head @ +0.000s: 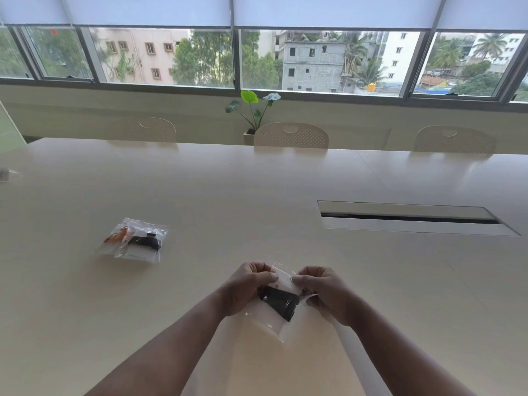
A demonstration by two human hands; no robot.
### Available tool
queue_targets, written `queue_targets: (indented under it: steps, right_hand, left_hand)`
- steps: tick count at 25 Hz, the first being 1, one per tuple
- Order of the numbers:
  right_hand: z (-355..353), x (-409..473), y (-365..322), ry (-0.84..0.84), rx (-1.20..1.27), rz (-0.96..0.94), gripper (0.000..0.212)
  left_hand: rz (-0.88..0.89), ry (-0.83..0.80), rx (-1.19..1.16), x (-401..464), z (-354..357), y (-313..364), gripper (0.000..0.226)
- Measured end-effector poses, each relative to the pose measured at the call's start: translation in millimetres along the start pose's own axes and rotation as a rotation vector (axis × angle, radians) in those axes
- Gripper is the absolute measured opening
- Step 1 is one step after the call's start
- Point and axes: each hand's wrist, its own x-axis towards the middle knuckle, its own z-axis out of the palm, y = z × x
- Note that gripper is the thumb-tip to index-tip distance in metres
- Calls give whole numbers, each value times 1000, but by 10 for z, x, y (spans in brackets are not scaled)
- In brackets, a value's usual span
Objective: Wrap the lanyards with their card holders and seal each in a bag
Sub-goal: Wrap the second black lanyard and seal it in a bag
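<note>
Bag (274, 318) holding black lanyard (281, 302), hands (245, 284) pinching

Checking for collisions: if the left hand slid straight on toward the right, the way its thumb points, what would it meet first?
Most likely the right hand, gripping the opposite edge of the same clear bag that the left hand holds. Only the bag spans the gap between them.

Soft window (257, 58) daylight, wide-angle edge distortion

Two bare forearms, no sleeves, hands (245, 287) (325, 292) without rings or watch.
</note>
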Motion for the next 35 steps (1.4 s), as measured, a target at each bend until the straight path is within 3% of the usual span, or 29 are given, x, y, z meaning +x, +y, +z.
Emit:
queue_targets:
  steps: [2,7,11,26,35]
  right_hand:
    - [21,32,-13,-15,10,-22,15]
    - [187,149,15,-16,24,-101,10]
    - [265,203,114,2,36,-168,4]
    - [189,237,163,-52,-66,-165,25]
    - [217,181,125,-70,-15,-163,14]
  left_hand:
    - [53,36,31,-2,14,-57,5]
    - [113,28,70,-20,0,-88,11]
    - [72,6,84,6,-27,-86,3]
    - [102,56,203,59,-12,-132,17]
    - [120,64,156,70,16,-183,19]
